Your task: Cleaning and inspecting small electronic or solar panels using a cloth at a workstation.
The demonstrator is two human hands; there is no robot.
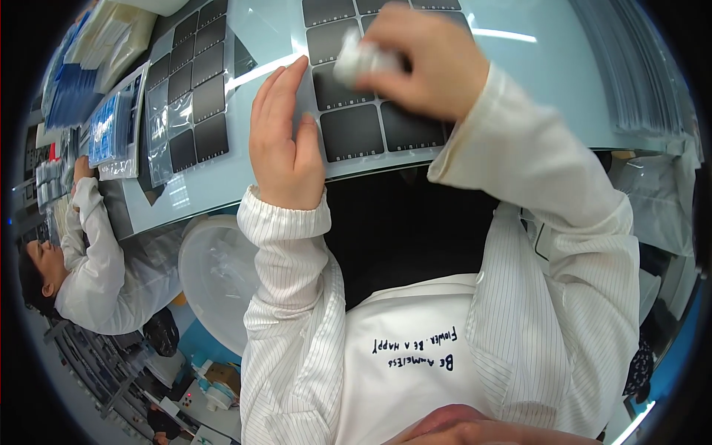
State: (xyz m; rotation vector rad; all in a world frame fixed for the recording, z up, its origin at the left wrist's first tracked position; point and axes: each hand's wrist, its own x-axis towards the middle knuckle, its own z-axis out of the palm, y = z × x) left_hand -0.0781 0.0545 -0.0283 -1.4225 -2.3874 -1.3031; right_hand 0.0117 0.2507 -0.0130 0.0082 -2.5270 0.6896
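Observation:
Before me on the glass-topped table [545, 89] lies a clear sheet with rows of dark rounded-square panels [352, 132]. My left hand [285, 152] rests along that sheet's left edge, fingers stretched out and holding nothing. Wrapped in the fingers of my right hand [437, 63] is a crumpled white cloth [354, 63], over the panels; motion blurs both a little. The hand and sleeve hide part of the sheet. Further left is another sheet of similar dark panels [210, 137], partly covered by shiny clear film.
A tall stack of clear sheets [630, 67] stands at the right of the table. Blue-and-clear packets [111, 130] and piled sheets [111, 44] crowd the far left. Below the table edge sits a white round bin [211, 259]. Another person in a white coat [100, 274] works at the left.

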